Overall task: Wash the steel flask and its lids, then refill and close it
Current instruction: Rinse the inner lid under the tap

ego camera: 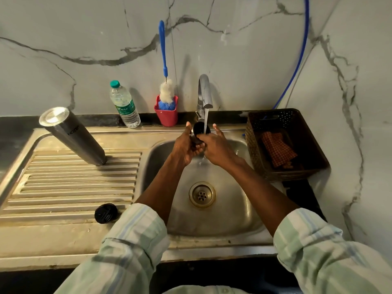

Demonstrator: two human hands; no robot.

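Observation:
The steel flask (71, 135) stands upside down on the ribbed draining board (74, 187), mouth down and base up. A black lid (105, 213) lies on the board's near right corner. Over the sink basin (233, 209), my left hand (186, 145) and my right hand (214, 146) hold a second dark lid (199, 129) between them under the stream of water from the tap (204, 92). Left fingers curl round the lid from the left. My right thumb and fingers grip it from the right, with some fingers stretched out.
A plastic water bottle (125, 105) and a red holder (166, 114) with a blue-handled bottle brush (165, 90) stand at the wall. A brown basket (307, 141) with a checked cloth (277, 149) sits right of the sink. The drain (202, 194) is below my hands.

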